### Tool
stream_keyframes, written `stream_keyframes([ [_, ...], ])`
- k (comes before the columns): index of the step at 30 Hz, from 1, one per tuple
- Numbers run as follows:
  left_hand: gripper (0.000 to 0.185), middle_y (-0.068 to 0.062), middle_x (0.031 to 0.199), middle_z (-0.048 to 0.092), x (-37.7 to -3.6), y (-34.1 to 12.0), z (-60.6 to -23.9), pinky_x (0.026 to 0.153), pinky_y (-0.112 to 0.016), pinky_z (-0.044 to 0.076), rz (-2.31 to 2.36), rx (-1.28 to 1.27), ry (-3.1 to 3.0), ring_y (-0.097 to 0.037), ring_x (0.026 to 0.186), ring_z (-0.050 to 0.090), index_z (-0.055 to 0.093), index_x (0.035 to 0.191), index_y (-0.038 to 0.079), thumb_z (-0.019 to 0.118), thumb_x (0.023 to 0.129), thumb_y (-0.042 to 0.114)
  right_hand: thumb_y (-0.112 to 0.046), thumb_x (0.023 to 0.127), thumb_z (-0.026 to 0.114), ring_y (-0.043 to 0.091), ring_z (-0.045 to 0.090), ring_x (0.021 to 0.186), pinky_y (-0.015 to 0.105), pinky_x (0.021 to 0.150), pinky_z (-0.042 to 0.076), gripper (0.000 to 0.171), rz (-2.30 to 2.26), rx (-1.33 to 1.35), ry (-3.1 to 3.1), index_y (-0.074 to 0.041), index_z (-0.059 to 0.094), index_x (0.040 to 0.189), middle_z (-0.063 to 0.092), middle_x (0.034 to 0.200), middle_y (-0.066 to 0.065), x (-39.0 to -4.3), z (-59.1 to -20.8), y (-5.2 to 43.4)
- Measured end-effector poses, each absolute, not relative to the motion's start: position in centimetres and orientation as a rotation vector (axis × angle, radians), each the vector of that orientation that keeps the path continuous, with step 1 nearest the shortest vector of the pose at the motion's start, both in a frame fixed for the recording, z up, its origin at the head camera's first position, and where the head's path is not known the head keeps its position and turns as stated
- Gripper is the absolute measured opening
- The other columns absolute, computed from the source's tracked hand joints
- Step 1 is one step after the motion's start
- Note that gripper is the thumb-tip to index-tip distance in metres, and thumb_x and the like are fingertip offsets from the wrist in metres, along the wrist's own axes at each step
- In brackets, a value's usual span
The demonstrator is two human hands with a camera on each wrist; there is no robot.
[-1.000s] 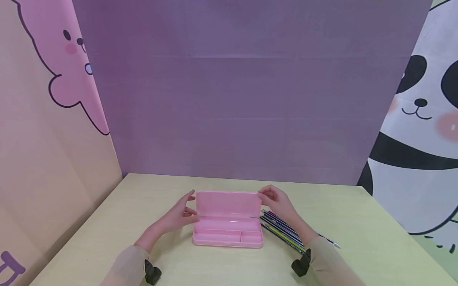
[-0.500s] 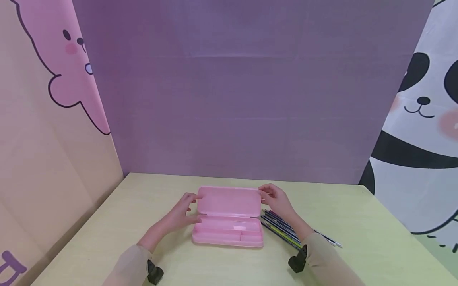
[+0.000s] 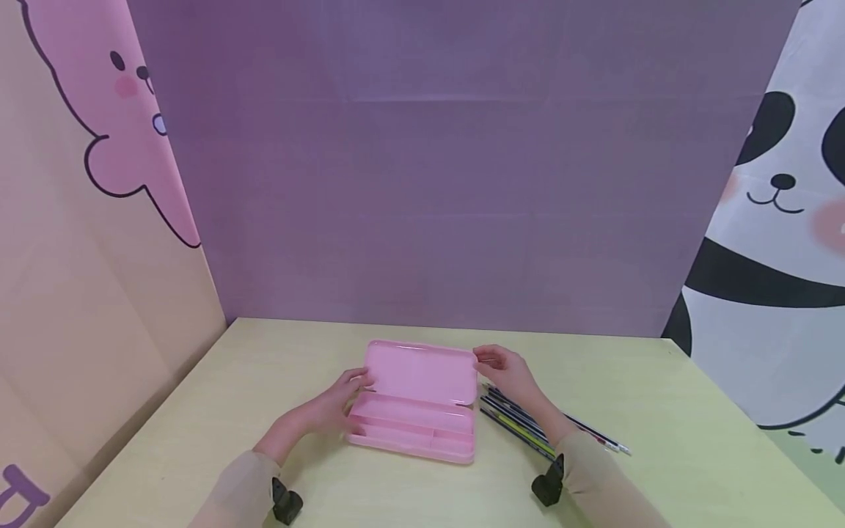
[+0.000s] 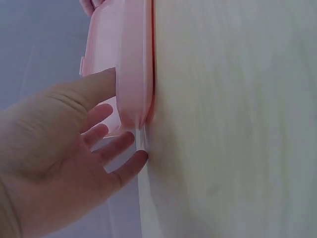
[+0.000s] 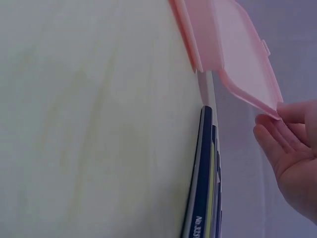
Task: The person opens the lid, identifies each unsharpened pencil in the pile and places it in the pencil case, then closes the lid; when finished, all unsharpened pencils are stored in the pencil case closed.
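Note:
A pink pencil case (image 3: 409, 434) stands on the table with its lid (image 3: 422, 370) raised, showing a tray with compartments. My left hand (image 3: 335, 405) is at the case's left end. In the left wrist view its thumb (image 4: 96, 88) touches the end of the tray, while the other fingers extend loosely alongside. My right hand (image 3: 511, 372) pinches the lid's upper right corner; the right wrist view shows the thumb and fingers (image 5: 270, 141) at that corner. Several pencils (image 3: 518, 418), mostly dark and one yellow-green, lie right of the case, partly hidden under the right forearm.
The pale wooden table (image 3: 290, 367) ends at a purple backdrop (image 3: 422, 183). Pencils with white ends (image 3: 614, 445) stick out beyond the right forearm. Cartoon-printed panels (image 3: 759, 352) flank the table.
The pencil case has turned slightly, its right end coming nearer and its lid leaning further back. My left hand has shifted from beside the case onto its end; the right hand stays at the lid's corner.

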State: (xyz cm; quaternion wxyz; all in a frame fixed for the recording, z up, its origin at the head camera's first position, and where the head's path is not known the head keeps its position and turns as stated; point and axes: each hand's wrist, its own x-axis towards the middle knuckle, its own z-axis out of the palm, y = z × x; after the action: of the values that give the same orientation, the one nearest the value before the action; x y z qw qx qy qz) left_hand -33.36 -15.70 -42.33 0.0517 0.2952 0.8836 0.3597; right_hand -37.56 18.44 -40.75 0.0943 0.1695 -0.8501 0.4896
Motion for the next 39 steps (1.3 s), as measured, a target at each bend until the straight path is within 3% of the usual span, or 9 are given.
stream_keyframes([
  [6, 0.086, -0.023, 0.151, 0.009, -33.1, -15.6, -42.2, 0.11, -0.055, 0.028, 1.101, 0.853, 2.648, -0.042, 0.135, 0.029, 0.027, 0.143, -0.008, 0.077, 0.074, 0.001, -0.007, 0.087, 0.065, 0.036, 0.06, 0.109, 0.041, 0.092, 0.051, 0.032, 1.33, 0.584, -2.468, 0.003, 0.059, 0.118, 0.063, 0.116, 0.022, -36.5, -40.5, 18.4],
  [15, 0.092, -0.024, 0.152, 0.009, -33.3, -15.6, -42.2, 0.113, -0.056, 0.022, 1.031, 0.852, 2.66, -0.042, 0.139, 0.016, 0.021, 0.143, -0.012, 0.079, 0.075, 0.011, -0.018, 0.086, 0.068, 0.031, 0.06, 0.11, 0.038, 0.094, 0.051, 0.038, 1.36, 0.631, -2.589, -0.002, 0.06, 0.12, 0.064, 0.117, 0.016, -35.0, -40.6, 18.4],
  [26, 0.098, -0.023, 0.152, 0.011, -33.6, -15.5, -42.3, 0.113, -0.055, 0.023, 1.046, 0.807, 2.633, -0.04, 0.138, 0.02, 0.016, 0.146, -0.009, 0.079, 0.075, 0.014, -0.022, 0.081, 0.073, 0.035, 0.056, 0.116, 0.047, 0.1, 0.045, 0.048, 1.223, 0.78, -2.786, -0.002, 0.058, 0.123, 0.062, 0.122, 0.015, -34.2, -40.9, 18.6],
  [39, 0.097, -0.018, 0.154, 0.017, -33.5, -15.8, -42.3, 0.113, -0.057, 0.021, 0.976, 0.753, 2.673, -0.038, 0.14, 0.018, 0.018, 0.148, -0.002, 0.076, 0.078, 0.033, -0.015, 0.081, 0.073, 0.038, 0.051, 0.122, 0.05, 0.103, 0.04, 0.05, 1.117, 0.938, -2.833, -0.001, 0.055, 0.125, 0.058, 0.126, 0.016, -34.2, -41.1, 19.2],
])
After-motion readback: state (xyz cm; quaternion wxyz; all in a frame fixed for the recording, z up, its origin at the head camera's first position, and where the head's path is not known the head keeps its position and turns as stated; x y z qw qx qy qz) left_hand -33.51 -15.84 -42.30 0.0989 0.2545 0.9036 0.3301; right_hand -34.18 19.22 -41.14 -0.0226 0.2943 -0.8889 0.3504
